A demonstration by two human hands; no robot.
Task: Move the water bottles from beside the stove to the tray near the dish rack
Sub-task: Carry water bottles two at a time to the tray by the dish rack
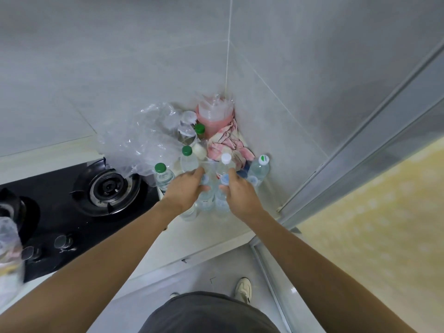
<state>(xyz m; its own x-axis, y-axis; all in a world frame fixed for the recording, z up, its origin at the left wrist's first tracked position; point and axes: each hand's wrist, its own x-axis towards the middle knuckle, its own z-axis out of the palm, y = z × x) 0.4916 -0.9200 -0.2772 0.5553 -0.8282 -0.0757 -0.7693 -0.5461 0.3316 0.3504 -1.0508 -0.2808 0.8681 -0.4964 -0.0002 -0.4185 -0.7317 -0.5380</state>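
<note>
The bottles (209, 186) stand packed together on the tabletop (216, 231) just right of the stove (79, 200), filling the wall corner. Both hands are down among the nearest ones. The left hand (185, 191) curls around the neck of a blue-capped bottle (204, 180), fingers closing on it. The right hand (236, 191) pinches a second blue-capped bottle (224, 180) below its cap. Neither bottle looks lifted yet; their bases seem to rest on the tabletop among their neighbours.

Farther from the stove's front edge stand a white-capped bottle (225, 162) and two green-capped bottles (163, 174), one of them right at the stove's edge. A crumpled plastic bag (139, 143), a pink jug (215, 118) and a cloth (225, 145) lie behind these, deeper in the corner. The tray and dish rack are out of view.

To do this well, I would take a firm hold below each cap ring and lift straight up, since the bottles touch one another and a sideways pull would likely topple the white-capped one or nudge a green-capped one onto the stove. Clear the other caps before swinging away. Thin bottle walls will probably give under a squeeze, so the neck seems the safer hold.
</note>
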